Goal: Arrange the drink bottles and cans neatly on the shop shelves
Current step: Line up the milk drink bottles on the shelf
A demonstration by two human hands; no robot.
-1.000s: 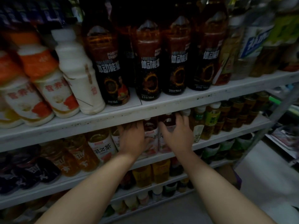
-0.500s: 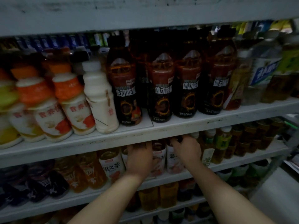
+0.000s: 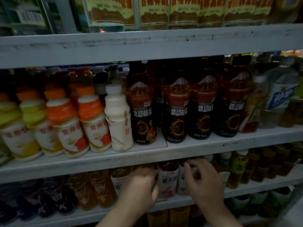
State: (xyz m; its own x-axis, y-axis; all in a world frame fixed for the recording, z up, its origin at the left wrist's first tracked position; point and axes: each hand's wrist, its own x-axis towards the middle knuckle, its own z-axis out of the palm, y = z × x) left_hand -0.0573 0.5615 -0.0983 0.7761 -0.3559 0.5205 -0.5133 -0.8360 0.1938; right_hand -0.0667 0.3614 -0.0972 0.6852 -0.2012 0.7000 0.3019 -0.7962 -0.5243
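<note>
Not much was legible, tbh. The dark bottles (image 3: 177, 112) along the middle shelf (image 3: 196, 149) had 体动能 in white on black labels. The leftmost one also showed "POWE / ENER", cut off by the curve, and the small print at their bases looked like 700mL but was blurry. The orange-capped bottles (image 3: 96, 128) toward that shelf's left end read 营养快 in red. Near its right end, a clear bottle (image 3: 280, 97) had white characters on blue that I couldn't make out. The tea bottles (image 3: 168, 182) on the lower shelf (image 3: 246, 188) showed 果之.
</note>
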